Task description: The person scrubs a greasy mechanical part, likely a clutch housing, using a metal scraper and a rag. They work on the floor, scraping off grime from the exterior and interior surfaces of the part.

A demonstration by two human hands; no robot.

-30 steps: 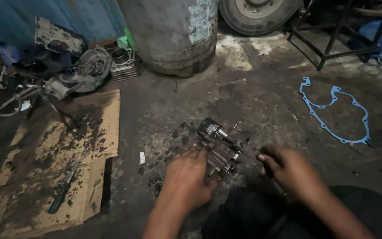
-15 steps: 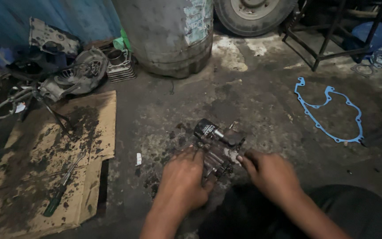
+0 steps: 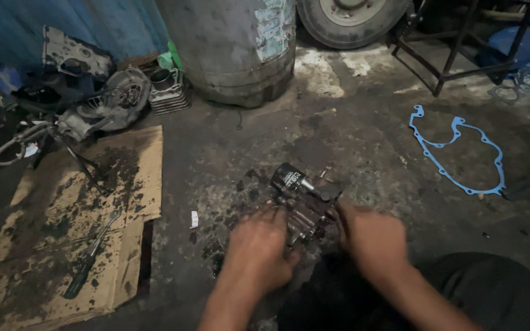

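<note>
Head view: my left hand (image 3: 257,245) and right hand (image 3: 369,236) are both curled tight on the greasy gear part (image 3: 305,199) on the floor (image 3: 363,141). I think I should hold it steady and move slowly. Cardboard (image 3: 75,233) lies to the left.

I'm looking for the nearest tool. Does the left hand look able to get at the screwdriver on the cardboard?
Probably yes. The screwdriver lies uncovered on the cardboard, on the left hand's side with bare floor between. But that hand is on the metal assembly and must let go first.
</note>
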